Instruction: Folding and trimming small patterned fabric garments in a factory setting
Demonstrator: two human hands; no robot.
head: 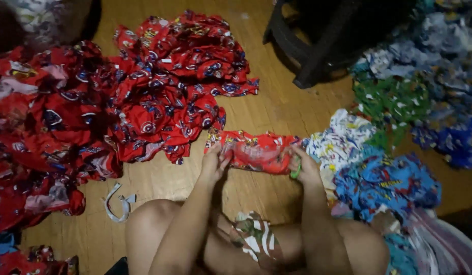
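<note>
- So, closest to the camera are the person's bare knees, with a bit of striped cloth [256, 239] sitting between them
- just left of the left knee, a little scrap of pale ribbon [119, 202] lies curled on the wooden floor [276, 109]
- left hand [214, 162] has its fingers closed on the left end of a rolled-up red printed garment [256, 150], pinching the fabric
- right hand [306, 167] grips the right end of the same roll, fingers wrapped round it, with something small and green [296, 170] tucked in there too, can't tell what it is
- that red roll is held stretched between both hands, low over the floor, right in front of the knees
- to the right, touching almost, a heap of white, blue and green printed clothes [389, 153]
- to the left and further back, a big pile of matching red printed clothes [119, 97]
- way at the back, a dark plastic stool [317, 40]
</note>
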